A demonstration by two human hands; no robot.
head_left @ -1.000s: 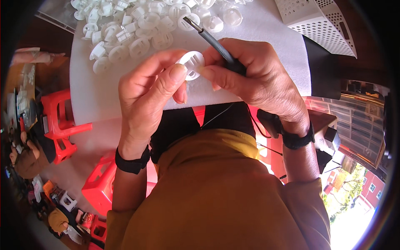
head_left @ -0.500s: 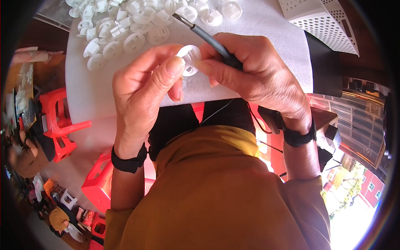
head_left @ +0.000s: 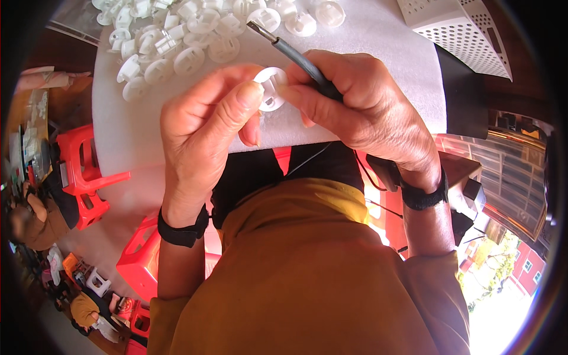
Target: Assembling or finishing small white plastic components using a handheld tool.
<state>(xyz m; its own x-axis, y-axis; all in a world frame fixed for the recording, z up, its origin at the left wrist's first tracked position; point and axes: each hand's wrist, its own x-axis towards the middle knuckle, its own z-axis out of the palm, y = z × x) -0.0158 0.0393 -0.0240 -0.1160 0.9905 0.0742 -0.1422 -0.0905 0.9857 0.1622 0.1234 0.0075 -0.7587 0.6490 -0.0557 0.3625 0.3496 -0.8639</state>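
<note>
My left hand (head_left: 204, 115) pinches a small round white plastic part (head_left: 271, 89) between thumb and fingers, just above the near edge of the work surface. The part has a moulded, slotted middle, with its flat face turned up. My right hand (head_left: 364, 100) is closed round a slim dark grey tool (head_left: 300, 60) with a narrow metal tip, which points away to the upper left. The right thumb tip also presses on the right rim of the white part. Some of the right fingers are hidden behind the thumb and tool.
Similar white plastic parts (head_left: 189, 60) lie heaped at the far left of the white foam-covered table (head_left: 408, 77). A perforated white box (head_left: 455, 38) stands at the far right. Red plastic stools (head_left: 83, 160) are on the left; another person (head_left: 44, 222) is farther off there.
The white part has turned and tilted a little between my fingers, and it sits slightly lower. Both hands have shifted only slightly; the grips are the same.
</note>
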